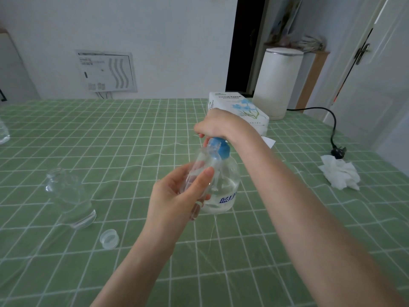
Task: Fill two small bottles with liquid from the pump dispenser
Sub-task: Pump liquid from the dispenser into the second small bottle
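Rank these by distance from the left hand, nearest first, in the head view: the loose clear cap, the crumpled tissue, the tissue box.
From the left hand:
1. Loose clear cap, on the cloth just below and to its left.
2. Tissue box, beyond the pump dispenser, toward the wall.
3. Crumpled tissue, far right near the plug.

Both forearms are bare from the lower edge of the frame up to the wrists, with no sleeve or cuff showing. The left hand [174, 196] and the right hand [218, 125] wear no gloves. No watch or bracelet sits on either wrist, and no ring shows on the visible fingers. The nails are short and unpainted.
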`<control>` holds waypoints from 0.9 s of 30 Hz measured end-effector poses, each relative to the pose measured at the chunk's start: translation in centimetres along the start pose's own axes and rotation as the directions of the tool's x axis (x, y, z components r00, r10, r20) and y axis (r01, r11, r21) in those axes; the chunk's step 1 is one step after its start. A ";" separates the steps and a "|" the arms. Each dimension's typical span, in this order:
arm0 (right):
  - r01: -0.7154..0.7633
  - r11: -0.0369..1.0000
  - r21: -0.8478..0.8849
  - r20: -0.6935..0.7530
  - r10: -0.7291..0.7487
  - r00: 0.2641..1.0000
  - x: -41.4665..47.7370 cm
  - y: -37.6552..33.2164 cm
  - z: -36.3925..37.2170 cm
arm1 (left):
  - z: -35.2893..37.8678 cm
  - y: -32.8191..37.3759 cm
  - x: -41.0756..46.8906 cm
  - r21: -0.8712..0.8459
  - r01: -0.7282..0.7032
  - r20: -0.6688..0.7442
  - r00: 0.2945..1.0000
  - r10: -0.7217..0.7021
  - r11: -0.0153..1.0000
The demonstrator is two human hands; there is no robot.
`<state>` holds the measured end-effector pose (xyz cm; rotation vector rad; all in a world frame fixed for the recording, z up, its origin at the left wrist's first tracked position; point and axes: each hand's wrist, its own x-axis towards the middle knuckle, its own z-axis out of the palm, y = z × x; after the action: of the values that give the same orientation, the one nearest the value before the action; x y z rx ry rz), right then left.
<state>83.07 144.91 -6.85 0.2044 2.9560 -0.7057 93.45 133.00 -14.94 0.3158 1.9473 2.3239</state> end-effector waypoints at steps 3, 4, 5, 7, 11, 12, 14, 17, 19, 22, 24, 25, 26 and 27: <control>-0.010 1.000 0.014 0.003 0.010 1.000 -0.1 0.2 0.3 | -0.1 0.0 -0.1 0.013 -0.002 0.006 1.000 0.002 1.000; -0.012 1.000 0.018 0.000 0.012 1.000 -0.1 0.2 0.3 | -0.2 -0.1 -0.1 0.018 -0.003 0.006 1.000 0.003 1.000; -0.011 1.000 0.021 -0.004 0.011 1.000 -0.1 0.2 0.3 | -0.2 -0.1 -0.1 0.022 -0.004 0.006 1.000 0.004 1.000; -0.005 1.000 0.029 -0.022 0.005 1.000 -0.1 0.2 0.1 | -0.1 0.0 0.0 0.021 -0.006 0.005 1.000 0.005 1.000; -0.011 1.000 0.016 -0.036 0.012 0.999 -0.2 -0.2 -0.6 | 0.0 0.2 -0.1 0.005 -0.016 0.000 1.000 0.016 1.000; -0.014 1.000 0.013 -0.034 0.015 0.999 -0.2 -0.2 -0.7 | 0.0 0.2 0.0 0.004 -0.017 -0.002 1.000 0.017 1.000; -0.021 1.000 0.023 -0.036 0.021 0.999 -0.1 -0.3 -0.7 | -0.1 0.2 0.0 0.005 -0.016 -0.005 1.000 0.016 1.000; -0.026 1.000 0.009 -0.039 0.026 0.999 -0.1 -0.3 -0.5 | -0.1 0.2 0.1 0.006 -0.011 -0.009 1.000 0.011 1.000; -0.024 1.000 -0.005 -0.032 0.024 0.999 -0.1 -0.2 -0.3 | -0.1 0.2 0.0 0.011 -0.006 -0.005 1.000 0.007 1.000; -0.031 1.000 0.002 -0.015 0.031 0.999 -0.2 0.1 0.2 | -0.1 0.1 -0.1 0.029 -0.002 0.015 1.000 0.001 1.000; -0.034 0.999 0.001 -0.020 0.034 0.999 -0.3 0.2 0.3 | -0.1 0.0 -0.1 0.029 0.004 0.003 1.000 -0.004 1.000; -0.032 0.999 -0.001 -0.026 0.032 0.999 -0.3 0.2 0.3 | -0.1 0.0 -0.1 0.028 0.007 -0.003 1.000 -0.007 1.000; -0.028 1.000 -0.001 -0.033 0.028 0.999 -0.3 0.2 0.2 | -0.1 0.0 -0.2 0.023 0.008 -0.005 1.000 -0.008 1.000; -0.025 1.000 0.001 -0.041 0.025 0.999 -0.4 0.1 0.1 | -0.1 0.1 -0.2 0.015 0.009 -0.005 1.000 -0.009 1.000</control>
<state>83.47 144.92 -6.90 0.2585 2.9864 -0.7082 93.60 132.88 -14.91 0.3024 1.9647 2.3078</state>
